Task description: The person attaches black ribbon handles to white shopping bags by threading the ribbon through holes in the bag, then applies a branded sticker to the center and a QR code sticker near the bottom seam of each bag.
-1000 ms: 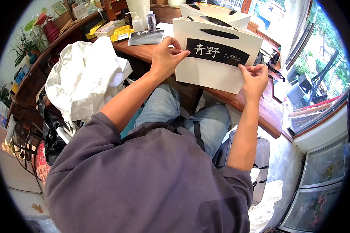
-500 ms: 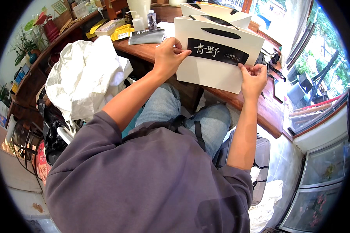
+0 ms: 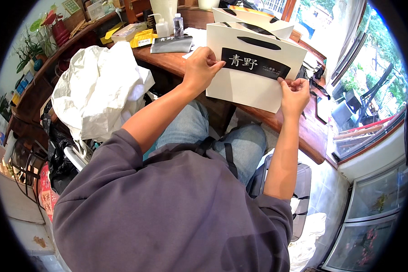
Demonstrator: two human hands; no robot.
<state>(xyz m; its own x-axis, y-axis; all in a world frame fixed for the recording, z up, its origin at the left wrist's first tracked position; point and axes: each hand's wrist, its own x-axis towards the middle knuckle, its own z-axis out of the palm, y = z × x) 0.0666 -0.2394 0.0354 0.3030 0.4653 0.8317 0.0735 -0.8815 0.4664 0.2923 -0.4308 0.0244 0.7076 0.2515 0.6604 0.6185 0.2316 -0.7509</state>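
A white paper bag (image 3: 249,93) stands upright at the table's front edge, with a dark oblong handle opening (image 3: 258,42) near its top. Across its front lies a black label (image 3: 256,65) with pale lettering. My left hand (image 3: 201,67) pinches the label's left end between thumb and fingers. At the lower right corner, my right hand (image 3: 295,96) grips the label's other end in a closed pinch. I cannot tell how much of the label touches the bag. Several similar black labels seem to lie in a flat grey-black pile (image 3: 171,44) left of the bag.
Behind stands a second white bag (image 3: 254,18). Further left on the wooden table (image 3: 158,61) are a clear bottle (image 3: 178,25), a pump bottle (image 3: 162,27) and yellow packets (image 3: 143,38). White sacking (image 3: 99,90) bulges beside my left arm; a grey case (image 3: 299,181) is at right.
The view has shifted slightly. Both hands keep their pinch on the label's ends, and the label sits much as before on the bag's front.
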